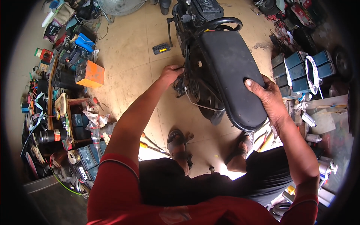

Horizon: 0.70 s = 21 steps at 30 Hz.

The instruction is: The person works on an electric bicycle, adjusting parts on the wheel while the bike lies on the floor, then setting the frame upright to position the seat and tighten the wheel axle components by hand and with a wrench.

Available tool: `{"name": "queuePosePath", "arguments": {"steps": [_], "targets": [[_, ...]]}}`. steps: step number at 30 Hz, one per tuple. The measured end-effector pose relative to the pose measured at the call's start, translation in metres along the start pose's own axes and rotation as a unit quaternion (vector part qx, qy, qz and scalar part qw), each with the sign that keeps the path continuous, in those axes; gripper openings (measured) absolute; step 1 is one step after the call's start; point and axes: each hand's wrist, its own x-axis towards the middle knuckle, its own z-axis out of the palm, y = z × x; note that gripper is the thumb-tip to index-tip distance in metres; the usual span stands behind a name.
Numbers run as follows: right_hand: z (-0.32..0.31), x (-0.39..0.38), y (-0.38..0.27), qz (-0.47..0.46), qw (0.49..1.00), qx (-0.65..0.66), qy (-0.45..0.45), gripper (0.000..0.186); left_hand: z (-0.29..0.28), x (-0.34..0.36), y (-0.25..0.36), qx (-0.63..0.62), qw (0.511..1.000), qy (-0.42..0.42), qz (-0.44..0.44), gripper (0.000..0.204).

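Note:
In front of me stands a bike with pedals and a long, padded black seat (240, 63). My right hand (264, 95) grips the seat's right edge near its rounded near end, thumb on top and fingers curled beneath. On the bike's left side, my left hand (172, 74) is closed at a part of the frame above the wheel hub area; its fingertips are partly hidden, so what they hold is unclear. Below the seat, the wheel (206, 107) is largely covered. A black pedal (161, 48) with a yellow reflector sticks out left, and a curved black bar (225, 22) rises at the seat's far end.
Left are an orange box (90, 74), a drill (96, 133) and cluttered shelves. Several dark blue batteries (300, 73) stand at the right, with spray cans (308, 119) nearer. Yellow-handled tools (144, 145) lie by my left foot. A fan (120, 5) stands far left.

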Motion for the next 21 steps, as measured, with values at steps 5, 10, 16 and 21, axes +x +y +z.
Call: {"name": "queuePosePath", "arguments": {"steps": [5, 10, 16, 21], "targets": [[-0.001, 0.002, 0.002, -0.002, 1.000, -0.009, 0.008, 0.075, 0.008, -0.003, -0.013, 0.089, 0.995, 0.040, 0.037, 0.036], [-0.008, 0.001, 0.001, 0.006, 1.000, -0.016, 0.012, 0.076, 0.002, -0.049, -0.003, 0.067, 0.998, 0.008, 0.002, 0.044], [-0.011, 0.003, 0.002, -0.001, 1.000, -0.013, 0.019, 0.077, -0.009, -0.075, 0.002, 0.053, 0.996, -0.059, -0.046, 0.058], [-0.008, 0.005, 0.001, -0.003, 1.000, 0.001, 0.013, 0.077, -0.005, -0.088, 0.001, -0.027, 0.991, -0.073, -0.106, 0.061]]}}
